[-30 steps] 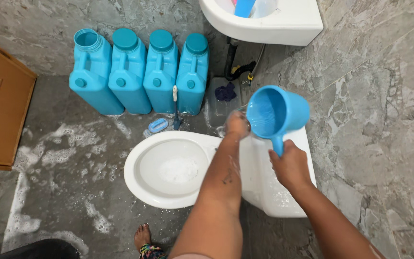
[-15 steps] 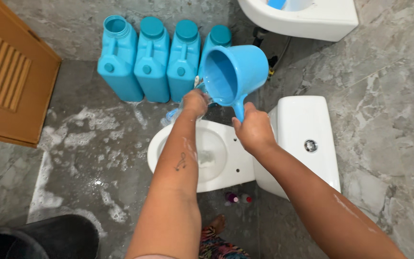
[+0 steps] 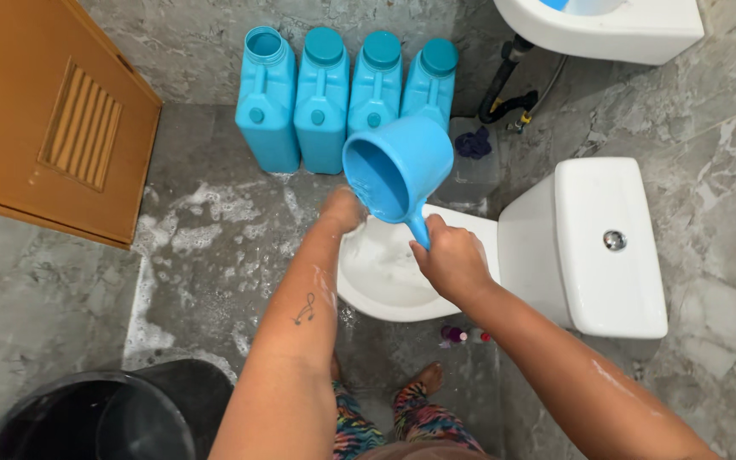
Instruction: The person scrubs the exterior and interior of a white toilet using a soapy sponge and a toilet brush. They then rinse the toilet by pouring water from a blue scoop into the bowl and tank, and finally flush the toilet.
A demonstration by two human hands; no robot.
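My right hand (image 3: pixel 451 260) grips the handle of a blue plastic water scoop (image 3: pixel 398 168), tipped with its mouth toward the left over the white toilet bowl (image 3: pixel 385 290). My left hand (image 3: pixel 342 209) sits at the bowl's far left rim, just under the scoop's lip, fingers curled; what it holds is hidden. The bowl's inside looks wet and foamy. The white cistern (image 3: pixel 608 243) with its round flush button lies to the right of my right hand.
Several blue jerrycans (image 3: pixel 347 98) line the back wall, one without a cap. A white basin (image 3: pixel 615 30) hangs top right with pipes below. A brown door (image 3: pixel 53 128) stands left, a black bucket (image 3: pixel 104 417) bottom left. The grey floor is soapy; my feet stand below the bowl.
The view has swung right to left, so the toilet now sits further right. Both hands and the scoop moved from the cistern side to the bowl's far rim, the scoop tipping more.
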